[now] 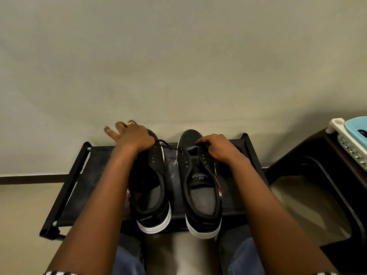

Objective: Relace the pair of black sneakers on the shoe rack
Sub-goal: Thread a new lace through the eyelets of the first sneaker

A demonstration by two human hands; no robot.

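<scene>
Lower centre, black sneakers [200,176] are set on a shoe rack [99,161] against a wall [178,56]; the left hand [133,136] is spread-fingered, a lace [171,148] pinched by the right hand [216,147].

A dark plastic stool [309,153] at right bears a teal basket [355,125], pale wall [178,56] behind.

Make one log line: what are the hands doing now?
left hand rests on left sneaker | right hand pinches lace at right sneaker | both sneakers on shoe rack
</scene>
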